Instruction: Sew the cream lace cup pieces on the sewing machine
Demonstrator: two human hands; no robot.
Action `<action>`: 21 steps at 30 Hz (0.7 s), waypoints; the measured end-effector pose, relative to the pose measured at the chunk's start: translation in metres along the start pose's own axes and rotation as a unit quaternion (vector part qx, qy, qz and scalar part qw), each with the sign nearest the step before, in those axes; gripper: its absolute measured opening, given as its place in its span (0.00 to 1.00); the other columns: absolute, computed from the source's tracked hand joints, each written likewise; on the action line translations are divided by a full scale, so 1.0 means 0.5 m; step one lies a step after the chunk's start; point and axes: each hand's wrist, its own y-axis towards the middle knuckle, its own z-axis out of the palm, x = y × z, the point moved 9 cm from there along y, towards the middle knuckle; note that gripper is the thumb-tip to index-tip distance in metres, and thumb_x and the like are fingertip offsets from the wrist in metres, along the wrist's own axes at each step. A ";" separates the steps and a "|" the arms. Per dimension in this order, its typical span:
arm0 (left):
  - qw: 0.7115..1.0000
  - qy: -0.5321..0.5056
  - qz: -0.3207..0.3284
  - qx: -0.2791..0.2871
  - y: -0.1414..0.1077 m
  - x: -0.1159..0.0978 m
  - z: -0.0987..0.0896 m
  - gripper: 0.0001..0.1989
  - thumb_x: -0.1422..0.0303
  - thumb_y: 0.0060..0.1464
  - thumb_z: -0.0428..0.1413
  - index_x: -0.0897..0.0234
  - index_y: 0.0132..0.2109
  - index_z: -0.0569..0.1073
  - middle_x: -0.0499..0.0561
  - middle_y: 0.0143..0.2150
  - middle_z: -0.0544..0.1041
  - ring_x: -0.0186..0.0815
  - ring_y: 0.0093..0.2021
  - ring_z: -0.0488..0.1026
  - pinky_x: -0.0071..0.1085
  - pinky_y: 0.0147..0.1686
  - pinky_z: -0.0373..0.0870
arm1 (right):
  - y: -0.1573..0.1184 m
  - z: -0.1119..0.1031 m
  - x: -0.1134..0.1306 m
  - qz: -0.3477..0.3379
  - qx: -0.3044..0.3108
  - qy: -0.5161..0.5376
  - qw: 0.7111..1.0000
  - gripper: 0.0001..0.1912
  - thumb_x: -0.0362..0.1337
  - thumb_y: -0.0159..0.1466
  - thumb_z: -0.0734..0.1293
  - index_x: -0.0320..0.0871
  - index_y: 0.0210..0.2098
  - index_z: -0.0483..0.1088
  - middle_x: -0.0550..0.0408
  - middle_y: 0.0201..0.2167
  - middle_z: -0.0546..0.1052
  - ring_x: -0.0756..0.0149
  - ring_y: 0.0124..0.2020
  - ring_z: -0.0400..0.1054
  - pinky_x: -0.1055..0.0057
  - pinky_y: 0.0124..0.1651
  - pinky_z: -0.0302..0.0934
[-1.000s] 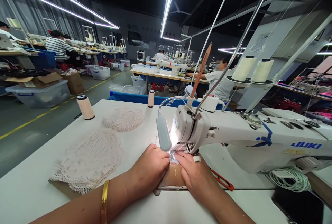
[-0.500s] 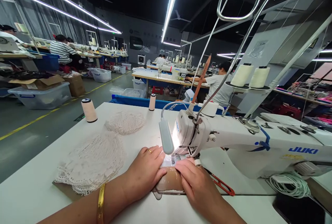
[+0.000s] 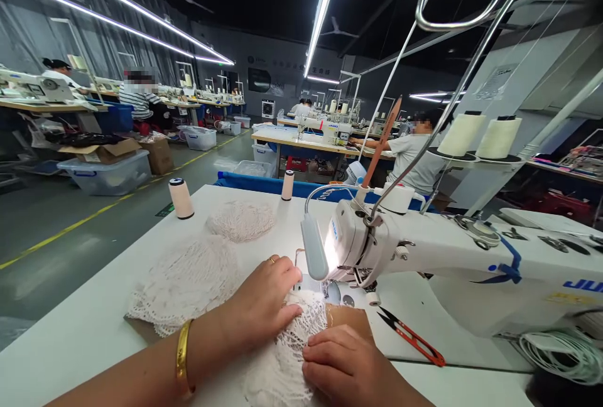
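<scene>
White lace fabric (image 3: 301, 331) lies bunched in front of the sewing machine's needle area, its far end under the lamp light. My left hand (image 3: 268, 291) rests at its left side, thumb and fingers closing over the far edge. Nearer to me, my right hand (image 3: 346, 360) has bent fingers pressed on the lace's right side. A flat brown piece (image 3: 353, 319) shows beside the lace, partly hidden by my right hand. The white sewing machine (image 3: 348, 237) stands just beyond. Orange-handled thread snips (image 3: 417, 339) lie right of my right hand.
Left on the white table (image 3: 61, 350) are a large lace pile (image 3: 188, 281) and a smaller one (image 3: 242, 220). Two pale thread cones (image 3: 181, 198) (image 3: 287, 186) stand behind. A coiled pale cord (image 3: 556, 353) lies at right. Co-workers sit at other machines.
The lace now shows between my hands, where the brown piece was. My right hand has drawn back toward me, off the needle area. The view has swung slightly left.
</scene>
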 end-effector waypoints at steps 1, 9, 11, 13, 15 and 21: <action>1.000 -0.001 0.008 0.009 0.001 -0.008 0.009 0.05 0.70 0.60 0.61 0.62 0.41 0.72 0.54 0.47 0.76 0.47 0.47 0.71 0.41 0.46 0.66 | 0.001 -0.003 0.004 -0.003 -0.001 0.011 1.000 0.08 0.33 0.82 0.62 0.47 0.55 0.72 0.56 0.46 0.86 0.66 0.52 0.80 0.69 0.55 0.71; 0.994 -0.020 0.101 -0.038 0.008 -0.055 0.039 0.10 0.75 0.64 0.54 0.61 0.33 0.64 0.51 0.39 0.76 0.41 0.38 0.68 0.37 0.38 0.60 | 0.004 0.002 0.033 -0.018 0.100 0.150 0.983 0.04 0.37 0.81 0.65 0.50 0.51 0.72 0.61 0.43 0.85 0.68 0.48 0.78 0.71 0.52 0.68; 0.990 -0.035 0.115 -0.070 0.004 -0.060 0.034 0.11 0.76 0.64 0.52 0.61 0.32 0.61 0.50 0.36 0.74 0.39 0.35 0.66 0.36 0.35 0.59 | 0.008 -0.020 0.021 0.029 0.080 0.156 0.984 0.04 0.37 0.80 0.65 0.51 0.47 0.73 0.60 0.40 0.82 0.67 0.43 0.77 0.70 0.46 0.68; 0.985 -0.054 0.119 -0.111 -0.004 -0.062 0.021 0.11 0.76 0.64 0.50 0.60 0.33 0.60 0.48 0.33 0.72 0.38 0.32 0.65 0.35 0.33 0.58 | 0.006 -0.050 -0.008 0.108 0.026 0.140 0.984 0.03 0.38 0.78 0.65 0.50 0.48 0.72 0.56 0.42 0.80 0.63 0.43 0.75 0.68 0.45 0.69; 0.977 -0.077 0.123 -0.158 -0.016 -0.064 0.003 0.09 0.76 0.64 0.49 0.59 0.35 0.61 0.47 0.31 0.70 0.38 0.31 0.64 0.35 0.32 0.58 | -0.008 -0.074 -0.046 0.204 -0.033 0.113 0.972 0.10 0.41 0.76 0.66 0.50 0.56 0.69 0.51 0.49 0.79 0.58 0.47 0.74 0.65 0.46 0.71; 0.963 -0.102 0.160 -0.194 -0.037 -0.080 -0.004 0.07 0.77 0.66 0.48 0.58 0.43 0.65 0.48 0.37 0.74 0.39 0.36 0.69 0.35 0.36 0.65 | -0.044 -0.038 -0.111 0.350 -0.026 0.123 0.928 0.02 0.37 0.75 0.67 0.51 0.47 0.72 0.55 0.42 0.79 0.58 0.43 0.74 0.66 0.44 0.67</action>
